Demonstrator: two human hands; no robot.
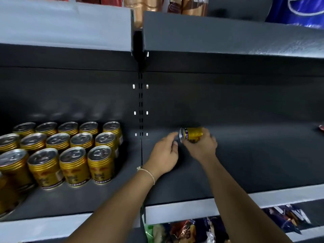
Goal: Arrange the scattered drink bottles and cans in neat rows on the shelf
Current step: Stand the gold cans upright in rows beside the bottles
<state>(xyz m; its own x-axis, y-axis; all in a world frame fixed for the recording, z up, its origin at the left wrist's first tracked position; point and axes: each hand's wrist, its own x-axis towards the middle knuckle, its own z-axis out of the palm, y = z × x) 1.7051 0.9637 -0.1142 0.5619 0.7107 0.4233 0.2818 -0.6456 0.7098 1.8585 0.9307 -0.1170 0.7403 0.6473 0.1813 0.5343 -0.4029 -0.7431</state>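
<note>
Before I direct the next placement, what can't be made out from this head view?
- Gold can in the right hand: label too small and blurred; the grip hides its far end.
- Left hand: its fingertips near the can's lid; touching or not is unclear.
- Rows of gold cans: cut off by the left edge; count unknown.
- Red item: cut off by the right edge.

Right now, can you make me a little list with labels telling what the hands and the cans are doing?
right hand: grips one gold can, tipped on its side, silver top facing left
left hand: open, fingers close to the can's top
standing cans: gold, upright, in rows on the left shelf section
right shelf section: dark, both hands over it
red object: at far right edge, too cut off to identify
</note>
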